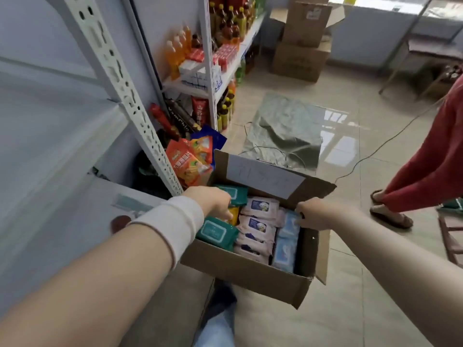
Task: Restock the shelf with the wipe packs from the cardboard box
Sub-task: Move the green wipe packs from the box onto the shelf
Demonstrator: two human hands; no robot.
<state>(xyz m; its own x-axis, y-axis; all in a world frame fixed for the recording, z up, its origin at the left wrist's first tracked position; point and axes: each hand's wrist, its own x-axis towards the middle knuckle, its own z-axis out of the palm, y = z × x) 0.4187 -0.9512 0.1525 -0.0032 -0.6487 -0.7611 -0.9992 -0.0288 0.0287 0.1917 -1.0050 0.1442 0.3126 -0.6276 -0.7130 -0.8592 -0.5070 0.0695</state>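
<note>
An open cardboard box (250,274) sits tilted in front of me, between my two hands, beside the grey shelf (62,146). It holds wipe packs in rows: green packs (216,231) on the left, pink packs (260,204) in the middle, blue packs (285,249) on the right. My left hand (213,201), with a white wristband, curls down over the box's left side between two green packs. My right hand (315,214) grips the right rim, its thumb inside by a blue pack. The box's left wall is hidden by my wrist.
A white perforated shelf upright (120,78) stands just left of the box, with orange snack bags (190,161) behind it. A person in red (431,166) stands close on the right. A cable (375,151) and a grey-green sack (283,131) lie on the floor. Stacked cartons (303,46) stand at the back.
</note>
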